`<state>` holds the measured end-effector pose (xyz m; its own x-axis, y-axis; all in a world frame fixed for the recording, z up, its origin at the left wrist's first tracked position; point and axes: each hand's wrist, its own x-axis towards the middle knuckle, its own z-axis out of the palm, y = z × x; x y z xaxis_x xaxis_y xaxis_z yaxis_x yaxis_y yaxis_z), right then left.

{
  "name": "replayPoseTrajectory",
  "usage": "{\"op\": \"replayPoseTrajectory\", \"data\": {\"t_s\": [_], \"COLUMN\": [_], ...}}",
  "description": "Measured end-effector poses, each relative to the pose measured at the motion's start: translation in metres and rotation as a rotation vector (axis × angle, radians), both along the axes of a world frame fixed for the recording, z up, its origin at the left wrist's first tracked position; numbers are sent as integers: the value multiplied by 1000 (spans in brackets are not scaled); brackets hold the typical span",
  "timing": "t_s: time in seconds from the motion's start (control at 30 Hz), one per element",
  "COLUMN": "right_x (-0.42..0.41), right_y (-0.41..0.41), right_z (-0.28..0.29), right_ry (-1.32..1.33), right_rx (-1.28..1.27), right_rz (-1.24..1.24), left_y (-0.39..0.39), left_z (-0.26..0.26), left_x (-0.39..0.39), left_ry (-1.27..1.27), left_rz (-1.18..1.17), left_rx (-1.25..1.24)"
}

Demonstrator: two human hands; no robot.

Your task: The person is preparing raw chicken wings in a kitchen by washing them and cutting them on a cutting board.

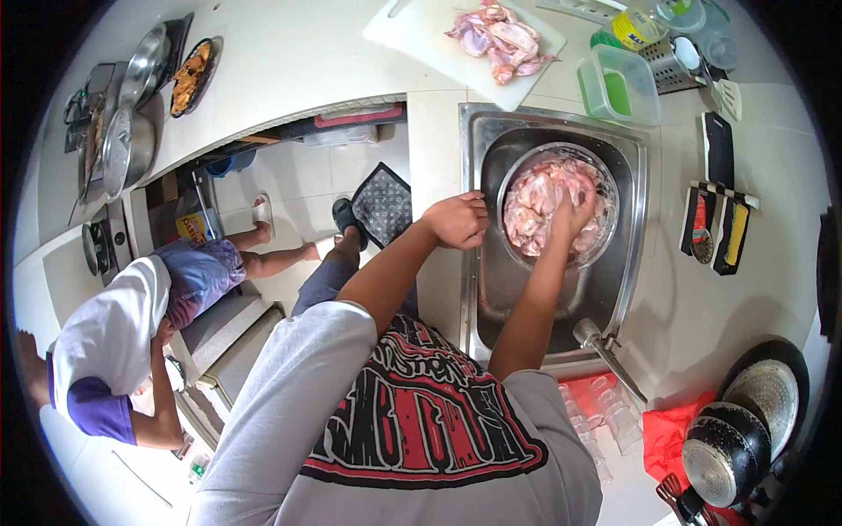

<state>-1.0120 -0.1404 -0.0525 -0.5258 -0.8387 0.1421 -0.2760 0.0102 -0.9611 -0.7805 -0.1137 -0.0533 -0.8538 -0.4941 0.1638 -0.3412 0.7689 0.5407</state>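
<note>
A round metal bowl (616,227) stands in the stainless steel sink (526,309), filled with raw chicken pieces (533,197) in what looks like water. My right hand (572,210) reaches down into the bowl among the chicken. Its fingertips are partly hidden by the meat, so I cannot tell if they grip a piece. Curled into a loose fist, my left hand (458,221) rests at the sink's left rim, with no object seen in it. More raw chicken pieces (503,41) lie on a white cutting board (418,29) beyond the sink.
A faucet (592,335) leans over the sink's near right corner. Beyond the sink stands a plastic container (618,85) holding something green. Pans (723,447) and clear cups (612,411) are at lower right. At left, another person (125,335) bends forward near a dark floor mat (385,207).
</note>
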Motion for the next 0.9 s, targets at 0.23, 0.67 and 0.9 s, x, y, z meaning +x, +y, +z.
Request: {"op": "replayPoseTrajectory", "data": {"t_s": [0.23, 0.67, 0.9], "right_x": [399, 581, 589], "right_y": [-12, -6, -46], "right_z": [80, 142, 124], "right_ry": [-779, -1238, -1314], "right_rx": [-65, 15, 56], "right_rz": [594, 979, 1028], "left_y": [3, 2, 7], "left_z": [-42, -22, -31], "left_x": [-29, -23, -39], "left_ry": [263, 280, 230], "left_rz": [10, 179, 189], "left_rx": [-177, -224, -199]}}
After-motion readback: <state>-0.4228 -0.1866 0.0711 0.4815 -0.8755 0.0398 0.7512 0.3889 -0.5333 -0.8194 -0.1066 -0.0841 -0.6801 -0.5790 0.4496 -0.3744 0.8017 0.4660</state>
